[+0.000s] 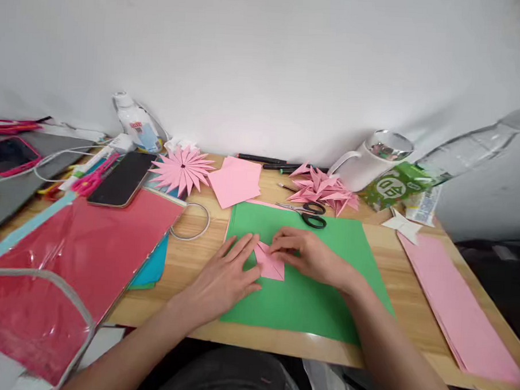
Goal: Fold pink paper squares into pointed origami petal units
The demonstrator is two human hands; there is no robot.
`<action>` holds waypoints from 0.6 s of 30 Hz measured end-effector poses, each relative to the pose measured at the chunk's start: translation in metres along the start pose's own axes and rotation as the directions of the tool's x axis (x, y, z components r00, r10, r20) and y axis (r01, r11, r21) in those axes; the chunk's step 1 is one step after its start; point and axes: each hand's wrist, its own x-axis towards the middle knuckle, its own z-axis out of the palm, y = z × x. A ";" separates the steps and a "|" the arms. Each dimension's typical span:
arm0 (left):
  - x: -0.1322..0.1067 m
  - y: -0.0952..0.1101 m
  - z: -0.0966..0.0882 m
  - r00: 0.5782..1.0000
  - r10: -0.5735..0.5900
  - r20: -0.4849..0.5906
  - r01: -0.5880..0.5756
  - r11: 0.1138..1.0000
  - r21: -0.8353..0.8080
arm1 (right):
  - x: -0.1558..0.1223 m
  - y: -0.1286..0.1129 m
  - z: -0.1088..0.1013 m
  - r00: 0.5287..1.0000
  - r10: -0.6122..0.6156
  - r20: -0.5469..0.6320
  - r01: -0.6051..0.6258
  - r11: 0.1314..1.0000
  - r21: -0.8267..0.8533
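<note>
A small piece of pink origami paper (272, 269) with crease lines lies on a green sheet (307, 306). My left hand (228, 274) rests flat with fingers stretched out, its fingertips and thumb at the paper's left edge. On the other side, my right hand (305, 253) has its fingers pinched at the paper's upper right part; the fingertips partly cover it. Black-handled scissors (314, 214) lie at the top edge of the green sheet, just beyond my right hand.
Behind are a pink folded paper star (182, 166), pink square sheets (237, 179) and folded pink pieces (323, 189). A white mug (358, 167) and plastic bottle (464, 149) stand right. Pink strips (457, 301) lie right; a phone (123, 178) and red folder (98, 239) left.
</note>
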 end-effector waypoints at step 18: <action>0.003 0.004 0.004 0.998 0.045 -0.032 -0.044 0.998 0.045 | 0.004 0.007 0.003 0.999 -0.006 -0.053 0.008 0.999 0.037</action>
